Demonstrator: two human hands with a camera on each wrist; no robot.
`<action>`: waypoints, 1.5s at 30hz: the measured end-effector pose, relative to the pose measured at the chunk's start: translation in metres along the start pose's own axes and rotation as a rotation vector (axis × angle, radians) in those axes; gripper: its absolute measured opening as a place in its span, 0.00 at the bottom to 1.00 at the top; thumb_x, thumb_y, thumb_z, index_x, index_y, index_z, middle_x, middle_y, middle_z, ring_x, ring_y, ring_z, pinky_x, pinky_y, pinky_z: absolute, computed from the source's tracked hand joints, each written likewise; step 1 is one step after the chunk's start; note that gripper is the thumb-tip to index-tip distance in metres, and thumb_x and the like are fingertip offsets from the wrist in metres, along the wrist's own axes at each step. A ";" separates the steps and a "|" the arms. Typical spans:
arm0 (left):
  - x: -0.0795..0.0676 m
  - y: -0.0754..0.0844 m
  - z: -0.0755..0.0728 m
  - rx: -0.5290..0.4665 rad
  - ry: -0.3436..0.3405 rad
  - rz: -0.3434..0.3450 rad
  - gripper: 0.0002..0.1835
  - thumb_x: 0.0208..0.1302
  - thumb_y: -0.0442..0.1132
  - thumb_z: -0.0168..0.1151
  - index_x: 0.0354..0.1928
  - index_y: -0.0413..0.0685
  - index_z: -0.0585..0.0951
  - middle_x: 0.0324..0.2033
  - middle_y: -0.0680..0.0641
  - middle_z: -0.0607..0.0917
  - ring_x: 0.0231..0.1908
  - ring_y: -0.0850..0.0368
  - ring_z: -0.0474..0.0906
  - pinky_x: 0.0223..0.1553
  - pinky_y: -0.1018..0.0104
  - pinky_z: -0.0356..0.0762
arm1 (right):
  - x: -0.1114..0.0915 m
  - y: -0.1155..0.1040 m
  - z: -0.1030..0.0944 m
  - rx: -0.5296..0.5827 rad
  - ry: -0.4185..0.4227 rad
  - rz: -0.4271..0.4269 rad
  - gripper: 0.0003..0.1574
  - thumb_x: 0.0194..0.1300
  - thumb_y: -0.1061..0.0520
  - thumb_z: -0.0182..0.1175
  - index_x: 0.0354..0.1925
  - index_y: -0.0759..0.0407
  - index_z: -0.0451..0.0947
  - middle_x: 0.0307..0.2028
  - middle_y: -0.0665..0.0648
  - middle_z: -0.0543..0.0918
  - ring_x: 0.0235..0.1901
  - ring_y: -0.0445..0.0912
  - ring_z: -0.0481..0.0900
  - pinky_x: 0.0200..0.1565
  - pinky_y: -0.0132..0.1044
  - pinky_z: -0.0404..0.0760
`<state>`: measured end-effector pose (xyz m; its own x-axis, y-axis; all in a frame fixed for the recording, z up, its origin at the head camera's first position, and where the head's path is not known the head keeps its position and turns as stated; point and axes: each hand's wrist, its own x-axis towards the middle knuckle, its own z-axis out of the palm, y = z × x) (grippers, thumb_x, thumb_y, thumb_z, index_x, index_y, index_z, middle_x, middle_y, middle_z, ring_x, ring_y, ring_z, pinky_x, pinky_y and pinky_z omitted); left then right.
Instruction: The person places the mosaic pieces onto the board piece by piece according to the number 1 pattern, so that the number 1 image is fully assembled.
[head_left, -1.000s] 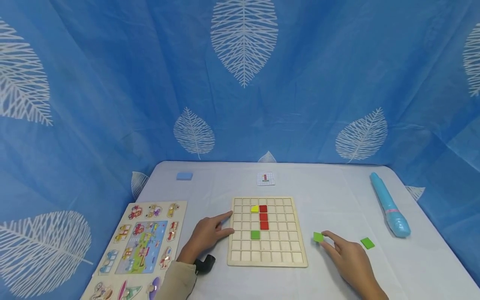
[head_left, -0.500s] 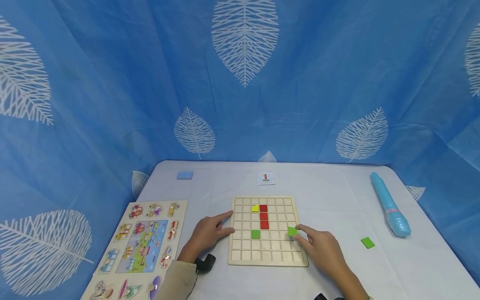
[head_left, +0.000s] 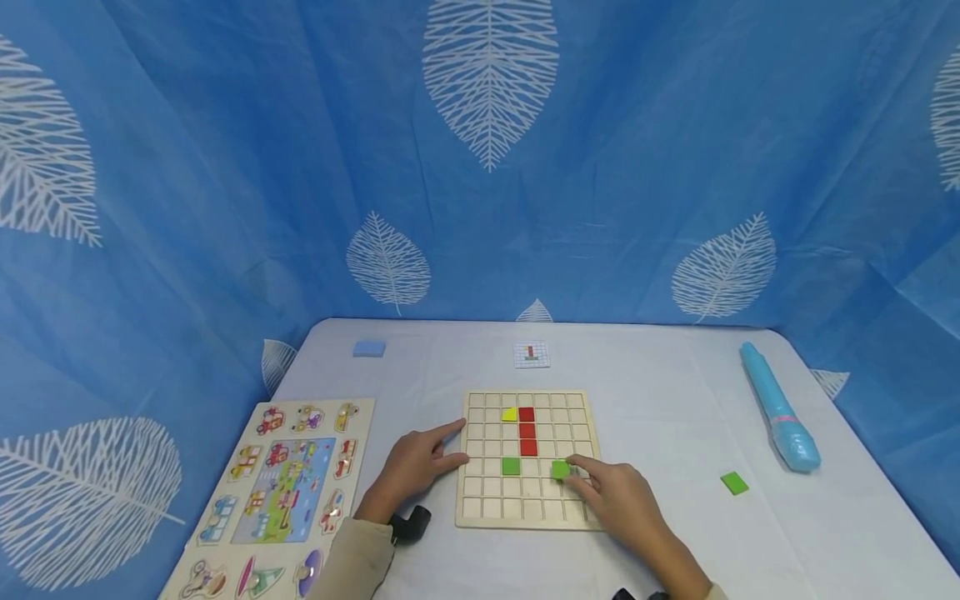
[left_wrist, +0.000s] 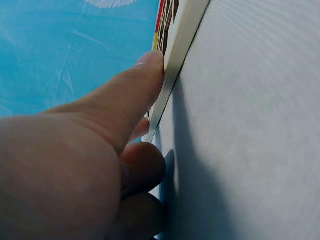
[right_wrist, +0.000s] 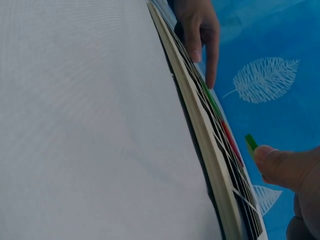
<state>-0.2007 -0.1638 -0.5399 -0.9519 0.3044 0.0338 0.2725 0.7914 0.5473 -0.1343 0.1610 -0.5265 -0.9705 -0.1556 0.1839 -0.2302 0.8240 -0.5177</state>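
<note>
A wooden grid board lies mid-table with a yellow piece, a column of red squares and one green square in its cells. My right hand pinches another green tile between thumb and forefinger, over the board's right half. In the right wrist view that pinched tile shows above the board's surface. My left hand rests at the board's left edge, index finger and thumb stretched out to touch it. The left wrist view shows the thumb against the board's side.
A loose green tile lies to the right, below a blue microphone-shaped object. At the back sit a small pattern card and a blue block. A vehicle-themed peg puzzle occupies the left side.
My right hand has carried the green tile leftward from the bare table right of the board to above the board's right half. The left hand has stayed at the left edge.
</note>
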 end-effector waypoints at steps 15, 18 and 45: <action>0.000 0.002 0.000 0.011 -0.001 -0.015 0.33 0.63 0.58 0.70 0.69 0.58 0.78 0.18 0.60 0.69 0.18 0.66 0.60 0.23 0.68 0.60 | 0.012 -0.013 0.016 -0.037 0.004 -0.101 0.17 0.65 0.47 0.71 0.50 0.50 0.88 0.10 0.36 0.60 0.18 0.33 0.58 0.29 0.36 0.70; -0.001 0.003 -0.002 0.009 -0.001 -0.016 0.33 0.63 0.57 0.71 0.69 0.57 0.78 0.18 0.59 0.68 0.18 0.66 0.59 0.23 0.68 0.60 | 0.014 -0.017 0.020 -0.030 -0.003 -0.096 0.17 0.65 0.46 0.71 0.50 0.49 0.88 0.10 0.36 0.60 0.17 0.33 0.59 0.29 0.35 0.70; 0.000 0.004 -0.003 0.016 -0.004 -0.011 0.33 0.64 0.57 0.71 0.69 0.57 0.78 0.18 0.60 0.68 0.18 0.66 0.59 0.23 0.69 0.59 | 0.017 -0.018 0.036 -0.004 0.020 -0.094 0.21 0.63 0.46 0.73 0.51 0.53 0.88 0.08 0.33 0.60 0.14 0.31 0.52 0.20 0.31 0.57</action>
<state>-0.2000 -0.1623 -0.5358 -0.9544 0.2974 0.0247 0.2641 0.8033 0.5338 -0.1490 0.1239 -0.5440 -0.9430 -0.2218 0.2480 -0.3200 0.8084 -0.4941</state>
